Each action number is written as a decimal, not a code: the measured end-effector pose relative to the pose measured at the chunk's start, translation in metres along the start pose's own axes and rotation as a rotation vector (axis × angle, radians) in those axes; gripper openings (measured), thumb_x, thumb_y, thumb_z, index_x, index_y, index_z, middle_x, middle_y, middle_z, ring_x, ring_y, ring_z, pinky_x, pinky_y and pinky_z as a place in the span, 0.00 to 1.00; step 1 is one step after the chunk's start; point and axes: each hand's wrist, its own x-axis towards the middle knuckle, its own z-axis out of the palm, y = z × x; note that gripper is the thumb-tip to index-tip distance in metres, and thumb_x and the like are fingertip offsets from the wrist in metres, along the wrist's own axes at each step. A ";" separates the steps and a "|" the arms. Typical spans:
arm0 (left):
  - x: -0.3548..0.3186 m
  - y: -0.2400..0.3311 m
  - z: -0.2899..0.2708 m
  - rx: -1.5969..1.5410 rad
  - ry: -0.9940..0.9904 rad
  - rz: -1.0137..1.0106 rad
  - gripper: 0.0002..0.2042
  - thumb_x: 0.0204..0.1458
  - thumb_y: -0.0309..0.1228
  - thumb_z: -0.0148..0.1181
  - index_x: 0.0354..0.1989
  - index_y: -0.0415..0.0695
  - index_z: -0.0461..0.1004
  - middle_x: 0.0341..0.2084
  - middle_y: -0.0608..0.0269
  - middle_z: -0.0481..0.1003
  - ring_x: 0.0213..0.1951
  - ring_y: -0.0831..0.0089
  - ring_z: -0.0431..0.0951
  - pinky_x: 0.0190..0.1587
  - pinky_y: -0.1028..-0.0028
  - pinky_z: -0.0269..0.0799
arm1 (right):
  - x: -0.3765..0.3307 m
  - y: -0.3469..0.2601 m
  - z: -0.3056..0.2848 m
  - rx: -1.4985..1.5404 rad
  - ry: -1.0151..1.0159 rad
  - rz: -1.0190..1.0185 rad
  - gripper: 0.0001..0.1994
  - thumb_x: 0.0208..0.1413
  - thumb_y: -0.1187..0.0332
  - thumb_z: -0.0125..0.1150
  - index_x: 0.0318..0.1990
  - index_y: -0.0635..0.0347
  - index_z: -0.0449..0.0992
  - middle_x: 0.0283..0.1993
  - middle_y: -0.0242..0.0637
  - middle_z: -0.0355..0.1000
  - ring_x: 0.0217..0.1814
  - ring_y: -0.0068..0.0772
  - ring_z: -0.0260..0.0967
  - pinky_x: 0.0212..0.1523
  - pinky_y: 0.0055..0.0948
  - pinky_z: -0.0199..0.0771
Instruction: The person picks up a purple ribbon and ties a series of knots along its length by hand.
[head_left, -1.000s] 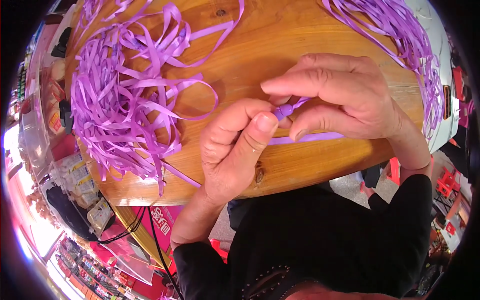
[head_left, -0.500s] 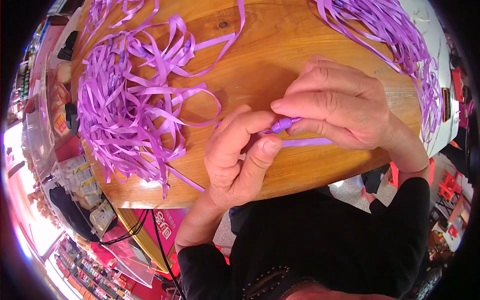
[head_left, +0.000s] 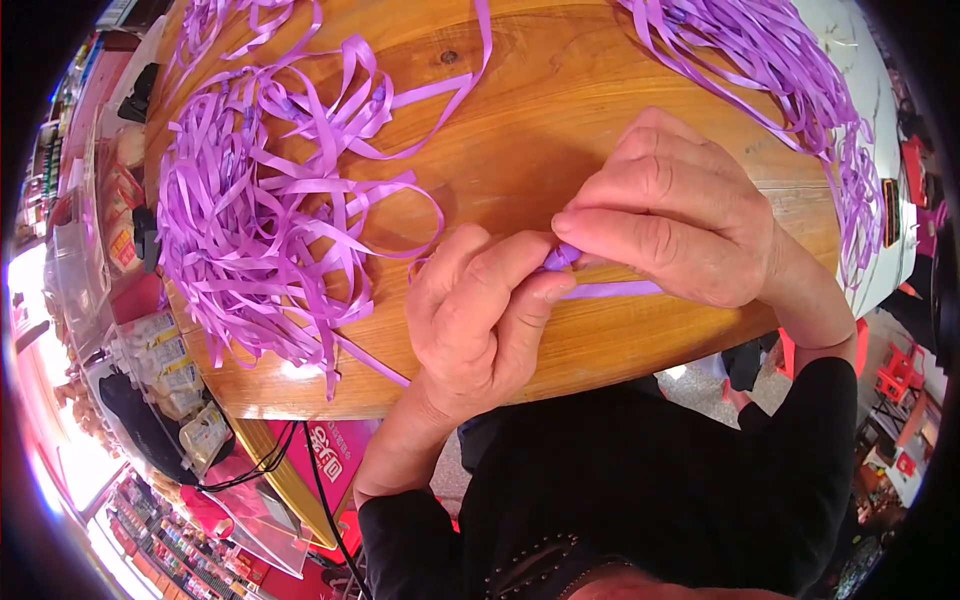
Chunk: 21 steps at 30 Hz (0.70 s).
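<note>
Two hands, left hand (head_left: 480,310) and right hand (head_left: 680,215), are pinching one purple bead (head_left: 561,259) at 2 o'clock of centre, likely steadying a small part from both sides. One ribbon strand (head_left: 615,290) is lying at its 4 o'clock. Two main heaps, left ribbon heap (head_left: 235,215) at 10, right ribbon heap (head_left: 775,75) at 2, are apparently leaving the counter's (head_left: 540,90) middle workable.

Plain black top (head_left: 640,470) on the person. The top's left sleeve (head_left: 405,535) and right sleeve (head_left: 815,420), same black, mid-length; forearms (head_left: 405,450), left hand (head_left: 480,315) and right hand (head_left: 680,215) bare. Just beside the top's neckline (head_left: 580,584), small pale studs (head_left: 572,538) line a narrow, pointed oval detail (head_left: 535,560).
</note>
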 end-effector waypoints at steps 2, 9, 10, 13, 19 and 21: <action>0.001 0.001 -0.001 -0.003 -0.016 0.005 0.11 0.43 0.25 0.66 0.34 0.36 0.74 0.20 0.62 0.68 0.18 0.71 0.63 0.20 0.74 0.58 | 0.000 -0.002 0.001 0.019 0.005 0.012 0.14 0.36 0.72 0.63 0.33 0.70 0.77 0.29 0.39 0.71 0.24 0.30 0.64 0.22 0.25 0.60; -0.002 0.001 -0.004 0.116 -0.072 0.019 0.10 0.43 0.29 0.66 0.33 0.38 0.76 0.17 0.64 0.61 0.16 0.73 0.61 0.18 0.74 0.55 | 0.002 -0.003 0.004 -0.012 0.007 -0.035 0.14 0.34 0.72 0.66 0.32 0.70 0.76 0.28 0.39 0.70 0.23 0.30 0.64 0.21 0.25 0.59; -0.003 0.002 -0.003 0.082 -0.046 -0.002 0.10 0.43 0.29 0.66 0.32 0.38 0.76 0.17 0.64 0.61 0.16 0.73 0.60 0.18 0.74 0.55 | 0.002 -0.004 0.005 -0.012 0.019 -0.028 0.14 0.34 0.72 0.67 0.32 0.69 0.76 0.28 0.39 0.71 0.23 0.30 0.64 0.21 0.25 0.59; -0.001 0.004 -0.003 0.045 -0.045 -0.047 0.10 0.42 0.28 0.66 0.32 0.37 0.76 0.17 0.64 0.61 0.16 0.73 0.60 0.17 0.74 0.54 | 0.000 -0.003 0.005 -0.011 0.033 -0.027 0.15 0.33 0.72 0.68 0.32 0.69 0.76 0.28 0.39 0.71 0.23 0.29 0.64 0.21 0.24 0.59; 0.001 0.003 -0.006 0.000 -0.092 -0.050 0.09 0.42 0.28 0.66 0.31 0.38 0.76 0.16 0.64 0.61 0.15 0.74 0.59 0.17 0.75 0.53 | 0.001 -0.005 0.002 0.026 0.013 -0.043 0.15 0.31 0.72 0.70 0.31 0.67 0.77 0.28 0.37 0.71 0.24 0.29 0.64 0.22 0.25 0.60; 0.001 0.002 -0.007 -0.021 -0.112 -0.039 0.09 0.42 0.28 0.66 0.31 0.38 0.76 0.16 0.64 0.61 0.15 0.74 0.59 0.17 0.75 0.53 | 0.001 -0.008 0.002 0.069 0.005 -0.012 0.15 0.31 0.72 0.70 0.31 0.67 0.77 0.28 0.36 0.71 0.24 0.29 0.64 0.23 0.26 0.60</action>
